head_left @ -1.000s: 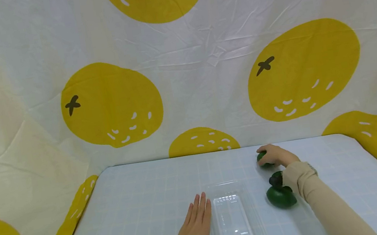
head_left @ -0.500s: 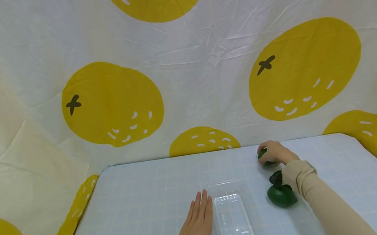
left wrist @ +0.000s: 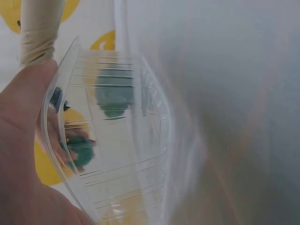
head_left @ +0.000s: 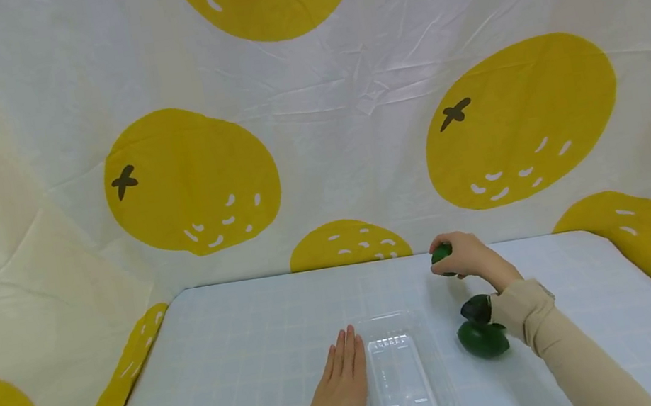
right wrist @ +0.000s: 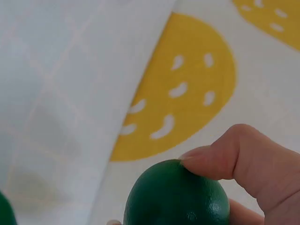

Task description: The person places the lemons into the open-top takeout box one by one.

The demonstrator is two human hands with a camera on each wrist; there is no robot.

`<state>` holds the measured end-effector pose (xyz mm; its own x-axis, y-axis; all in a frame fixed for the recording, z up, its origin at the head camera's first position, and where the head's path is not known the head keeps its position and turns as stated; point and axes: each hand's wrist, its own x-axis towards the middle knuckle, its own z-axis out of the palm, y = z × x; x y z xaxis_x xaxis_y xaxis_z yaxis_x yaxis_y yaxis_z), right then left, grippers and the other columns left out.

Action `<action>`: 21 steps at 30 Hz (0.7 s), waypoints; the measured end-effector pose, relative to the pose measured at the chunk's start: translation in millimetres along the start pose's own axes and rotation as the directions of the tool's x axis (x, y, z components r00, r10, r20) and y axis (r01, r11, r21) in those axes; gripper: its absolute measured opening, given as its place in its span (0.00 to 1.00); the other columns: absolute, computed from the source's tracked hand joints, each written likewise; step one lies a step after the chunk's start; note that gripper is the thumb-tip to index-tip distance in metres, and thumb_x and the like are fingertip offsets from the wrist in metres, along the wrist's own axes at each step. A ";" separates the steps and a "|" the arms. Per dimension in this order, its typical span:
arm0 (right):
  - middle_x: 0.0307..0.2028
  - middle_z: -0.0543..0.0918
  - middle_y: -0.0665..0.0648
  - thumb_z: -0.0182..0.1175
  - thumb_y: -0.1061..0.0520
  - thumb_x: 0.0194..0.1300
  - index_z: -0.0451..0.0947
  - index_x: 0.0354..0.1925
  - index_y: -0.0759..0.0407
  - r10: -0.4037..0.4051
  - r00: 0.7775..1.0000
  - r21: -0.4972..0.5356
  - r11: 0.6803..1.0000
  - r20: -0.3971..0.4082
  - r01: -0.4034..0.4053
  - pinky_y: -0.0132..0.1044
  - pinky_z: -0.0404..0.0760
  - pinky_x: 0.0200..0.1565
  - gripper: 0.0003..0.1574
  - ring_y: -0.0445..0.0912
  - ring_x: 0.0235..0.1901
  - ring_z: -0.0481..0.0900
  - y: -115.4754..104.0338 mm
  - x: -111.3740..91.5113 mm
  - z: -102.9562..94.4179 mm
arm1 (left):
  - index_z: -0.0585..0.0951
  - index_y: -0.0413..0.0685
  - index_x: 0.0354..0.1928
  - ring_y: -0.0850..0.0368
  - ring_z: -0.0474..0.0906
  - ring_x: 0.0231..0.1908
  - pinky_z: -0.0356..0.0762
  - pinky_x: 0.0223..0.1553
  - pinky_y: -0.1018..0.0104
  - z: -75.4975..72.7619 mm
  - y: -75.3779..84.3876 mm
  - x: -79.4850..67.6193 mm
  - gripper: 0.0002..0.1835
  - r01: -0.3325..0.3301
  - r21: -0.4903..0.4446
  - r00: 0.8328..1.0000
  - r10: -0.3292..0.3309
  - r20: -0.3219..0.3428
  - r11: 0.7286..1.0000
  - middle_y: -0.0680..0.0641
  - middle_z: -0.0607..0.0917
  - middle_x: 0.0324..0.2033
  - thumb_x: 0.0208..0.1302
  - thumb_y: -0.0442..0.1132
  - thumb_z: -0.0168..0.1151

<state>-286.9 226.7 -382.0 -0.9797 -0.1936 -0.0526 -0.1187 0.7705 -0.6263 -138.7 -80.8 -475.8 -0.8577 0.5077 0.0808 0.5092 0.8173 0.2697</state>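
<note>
My right hand [head_left: 468, 255] pinches a smooth, dark green, egg-shaped fruit [head_left: 443, 260] above the far part of the table. In the right wrist view the thumb presses on top of this green fruit [right wrist: 176, 199]; its lower part is cut off. My left hand [head_left: 341, 394] lies with straight fingers along the left side of a clear plastic container [head_left: 401, 373], its thumb at the near rim. The left wrist view shows the hand [left wrist: 23, 154] against the container wall [left wrist: 117, 164]. Under the right forearm lie a blackish-green fruit [head_left: 476, 310] and a larger green one [head_left: 483, 340], partly hidden by the sleeve.
A pale blue checked cloth [head_left: 248, 359] covers the table. Behind it and at the sides hangs a white curtain [head_left: 350, 156] printed with large yellow fruits. The two lying fruits are close to the container's right side.
My right hand has lifted the green fruit off the table and brought it slightly left. The left hand has stayed by the container, barely shifting.
</note>
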 end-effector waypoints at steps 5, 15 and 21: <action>0.46 0.80 0.64 0.69 0.53 0.56 0.79 0.52 0.60 -0.086 0.995 -0.038 0.996 -0.059 0.084 0.41 0.80 0.33 0.25 0.53 0.36 0.76 -29.3 -20.1 0.2 | 0.45 0.35 0.77 0.43 0.35 0.77 0.45 0.73 0.45 1.1 -1.2 0.2 0.73 -0.007 0.021 1.000 0.007 -0.011 1.000 0.37 0.40 0.78 0.44 0.89 0.41; 0.56 0.75 0.67 0.70 0.54 0.57 0.77 0.57 0.58 -0.149 0.972 -0.021 0.989 -0.181 0.147 0.51 0.83 0.40 0.29 0.60 0.45 0.76 -73.2 -63.0 7.5 | 0.46 0.35 0.77 0.44 0.34 0.77 0.44 0.73 0.46 -0.3 -0.8 0.8 0.74 0.009 0.000 1.000 -0.009 0.004 1.000 0.38 0.38 0.78 0.44 0.90 0.41; 0.60 0.73 0.65 0.71 0.55 0.57 0.73 0.62 0.58 -0.144 0.958 0.034 0.987 -0.247 0.157 0.53 0.84 0.43 0.35 0.60 0.48 0.76 -82.6 -79.9 17.5 | 0.47 0.37 0.77 0.45 0.34 0.77 0.43 0.73 0.46 -2.2 0.0 1.9 0.73 0.033 -0.015 0.999 -0.033 0.038 0.999 0.39 0.38 0.78 0.44 0.88 0.46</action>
<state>-196.0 167.9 -339.8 -0.9616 -0.1469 0.2318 -0.2658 0.7096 -0.6526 -140.5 -80.5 -473.5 -0.8707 0.4906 0.0353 0.4791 0.8298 0.2861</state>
